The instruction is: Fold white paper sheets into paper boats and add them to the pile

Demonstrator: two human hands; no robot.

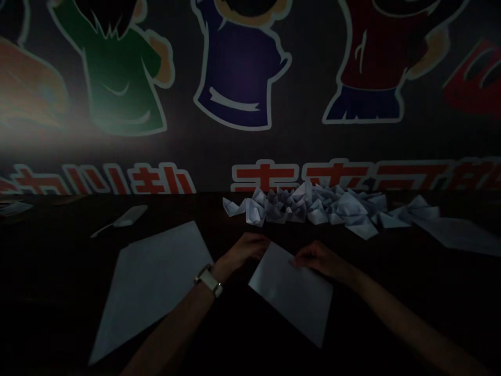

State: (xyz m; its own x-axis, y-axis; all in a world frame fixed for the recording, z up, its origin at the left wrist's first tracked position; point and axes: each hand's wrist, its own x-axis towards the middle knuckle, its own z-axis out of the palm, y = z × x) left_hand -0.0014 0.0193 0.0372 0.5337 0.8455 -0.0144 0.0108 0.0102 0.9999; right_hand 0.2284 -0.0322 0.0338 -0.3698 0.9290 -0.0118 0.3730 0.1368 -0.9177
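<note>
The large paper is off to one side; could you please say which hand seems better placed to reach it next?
Probably the left hand: it is nearer the large paper, while the right hand is farther off, at the small sheet.

Your view is very dim, the tabletop [235, 347] sunk nearly to black. A hazy glare washes the wall [180, 149] at far left, the paper sheet [291, 295] catches a faint sheen, and your right hand [323, 261] looks soft, perhaps from motion
</note>
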